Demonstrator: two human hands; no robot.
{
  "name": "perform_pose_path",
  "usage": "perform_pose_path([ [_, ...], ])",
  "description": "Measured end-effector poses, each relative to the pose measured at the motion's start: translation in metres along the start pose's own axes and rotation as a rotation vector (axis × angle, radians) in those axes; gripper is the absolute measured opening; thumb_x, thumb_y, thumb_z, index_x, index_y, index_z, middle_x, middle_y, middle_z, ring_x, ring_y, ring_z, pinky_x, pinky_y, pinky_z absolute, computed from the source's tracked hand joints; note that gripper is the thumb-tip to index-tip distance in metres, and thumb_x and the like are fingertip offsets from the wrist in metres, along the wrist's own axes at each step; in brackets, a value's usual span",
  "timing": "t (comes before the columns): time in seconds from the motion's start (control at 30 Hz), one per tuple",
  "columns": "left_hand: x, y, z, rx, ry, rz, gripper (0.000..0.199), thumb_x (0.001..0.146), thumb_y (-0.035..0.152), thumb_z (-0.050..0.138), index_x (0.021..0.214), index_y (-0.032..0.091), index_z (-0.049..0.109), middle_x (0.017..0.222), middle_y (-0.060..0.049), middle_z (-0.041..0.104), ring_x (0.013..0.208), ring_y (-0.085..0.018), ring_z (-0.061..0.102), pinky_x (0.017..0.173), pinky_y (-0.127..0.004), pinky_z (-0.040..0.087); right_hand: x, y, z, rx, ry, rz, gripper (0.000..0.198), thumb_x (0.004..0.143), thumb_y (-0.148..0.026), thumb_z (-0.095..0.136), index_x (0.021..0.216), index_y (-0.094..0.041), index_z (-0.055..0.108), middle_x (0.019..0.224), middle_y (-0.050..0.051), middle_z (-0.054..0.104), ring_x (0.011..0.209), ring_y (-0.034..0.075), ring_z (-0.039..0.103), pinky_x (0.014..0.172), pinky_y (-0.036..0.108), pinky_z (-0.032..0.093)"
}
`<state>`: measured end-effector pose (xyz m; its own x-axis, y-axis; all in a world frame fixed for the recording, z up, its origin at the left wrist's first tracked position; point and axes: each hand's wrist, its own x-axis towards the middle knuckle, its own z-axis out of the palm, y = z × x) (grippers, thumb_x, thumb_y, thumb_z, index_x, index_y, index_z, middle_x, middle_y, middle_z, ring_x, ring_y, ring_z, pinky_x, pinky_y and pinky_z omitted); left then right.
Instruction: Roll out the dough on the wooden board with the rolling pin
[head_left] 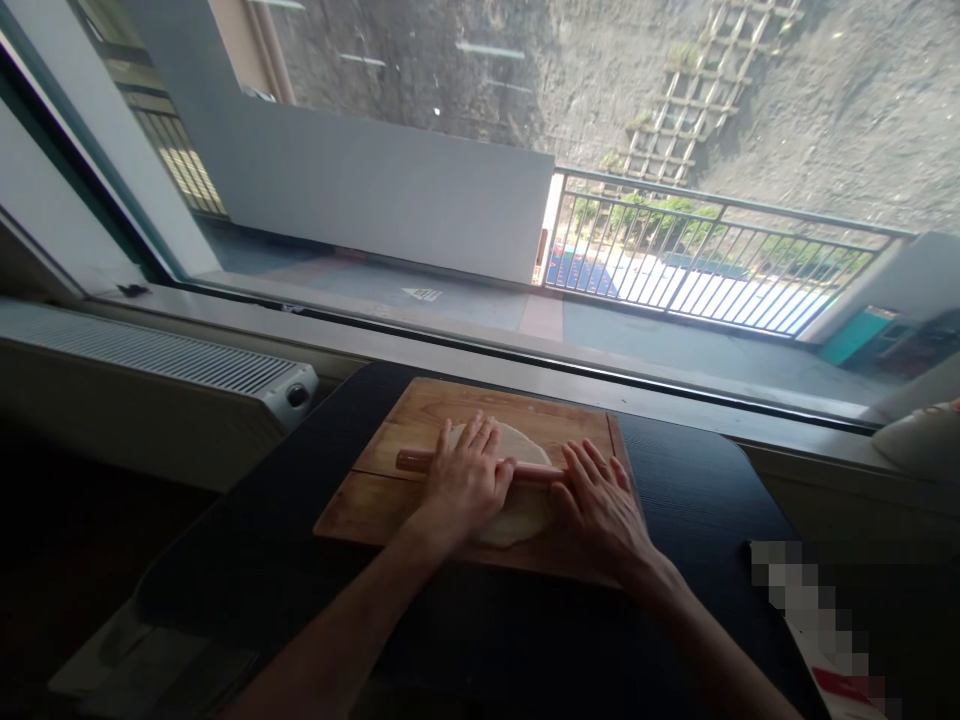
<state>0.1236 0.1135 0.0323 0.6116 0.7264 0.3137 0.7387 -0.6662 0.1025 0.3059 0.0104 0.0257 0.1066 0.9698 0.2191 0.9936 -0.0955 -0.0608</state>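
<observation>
Two bare forearms reach up from the bottom of the frame, and I follow them to the hands at the centre. The left hand lies over the rolling pin left of its middle, the right hand over its right end. On both, the fingers are stretched out and a little apart, resting across the wood rather than clamped on it. Under the pin sits a flat, roughly round sheet of dough, on a wooden board upon the black tabletop. I judge the step in hand to be rolling the sheet thinner; the next move calls for level pressure from both palms, since the near edge of the dough lies close to the board's near edge. Farther off, I see a radiator at left, then a railing at upper right.
</observation>
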Motion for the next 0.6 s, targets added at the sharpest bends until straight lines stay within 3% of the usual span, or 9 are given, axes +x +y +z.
perform_pose_path([
  [0.1,-0.037,0.004,-0.005,-0.010,0.035,0.068,0.053,0.093,0.038,0.024,0.139,0.014,0.033,0.147,-0.006,0.028,0.138,-0.021,0.016,0.113,-0.046,0.005,-0.037,-0.004,-0.001,-0.019,0.017,-0.098,0.057,0.093,-0.045,0.027,0.143,-0.017,0.022,0.149,0.004,0.022,0.138,0.020,0.011,0.111,0.045,0.009],
  [0.17,-0.036,0.003,-0.004,-0.009,0.049,0.072,0.053,0.093,0.038,0.025,0.140,0.014,0.031,0.148,-0.006,0.027,0.138,-0.021,0.015,0.113,-0.046,0.004,-0.038,-0.005,-0.001,-0.020,0.020,-0.100,0.057,0.093,-0.046,0.028,0.143,-0.017,0.023,0.149,0.004,0.021,0.138,0.020,0.011,0.111,0.045,0.009],
  [0.3,0.020,-0.003,0.006,0.001,0.039,-0.012,0.056,0.093,0.041,0.021,0.137,0.009,0.035,0.145,-0.011,0.032,0.138,-0.022,0.015,0.112,-0.048,0.003,0.010,-0.001,0.002,0.002,0.013,0.054,0.058,0.093,-0.049,0.023,0.139,-0.015,0.032,0.146,0.008,0.029,0.137,0.022,0.016,0.110,0.047,0.011],
  [0.4,0.067,-0.006,0.010,-0.022,-0.077,-0.106,0.058,0.092,0.041,0.022,0.135,0.006,0.038,0.144,-0.013,0.034,0.137,-0.026,0.018,0.110,-0.051,0.007,0.052,0.003,0.001,0.036,-0.052,0.183,0.059,0.093,-0.051,0.019,0.134,-0.016,0.040,0.146,0.010,0.030,0.136,0.025,0.019,0.108,0.051,0.015],
  [0.47,0.078,-0.006,0.009,-0.031,-0.125,-0.133,0.057,0.091,0.042,0.025,0.133,0.007,0.042,0.142,-0.014,0.037,0.135,-0.028,0.022,0.108,-0.053,0.013,0.063,0.004,0.000,0.058,-0.082,0.216,0.058,0.093,-0.051,0.018,0.131,-0.017,0.044,0.145,0.011,0.031,0.136,0.026,0.020,0.107,0.052,0.018],
  [0.53,0.065,-0.005,0.005,-0.032,-0.103,-0.106,0.054,0.091,0.042,0.025,0.130,0.011,0.046,0.139,-0.013,0.042,0.133,-0.027,0.027,0.108,-0.052,0.015,0.054,0.004,0.000,0.069,-0.048,0.188,0.056,0.093,-0.050,0.019,0.129,-0.018,0.047,0.144,0.011,0.033,0.135,0.026,0.021,0.107,0.052,0.019],
  [0.6,0.033,-0.004,-0.001,-0.036,-0.032,-0.023,0.049,0.092,0.042,0.025,0.126,0.017,0.050,0.135,-0.009,0.047,0.130,-0.025,0.032,0.108,-0.049,0.015,0.032,0.004,0.002,0.081,0.019,0.096,0.052,0.093,-0.047,0.024,0.130,-0.018,0.045,0.142,0.010,0.037,0.135,0.025,0.022,0.107,0.048,0.022],
])
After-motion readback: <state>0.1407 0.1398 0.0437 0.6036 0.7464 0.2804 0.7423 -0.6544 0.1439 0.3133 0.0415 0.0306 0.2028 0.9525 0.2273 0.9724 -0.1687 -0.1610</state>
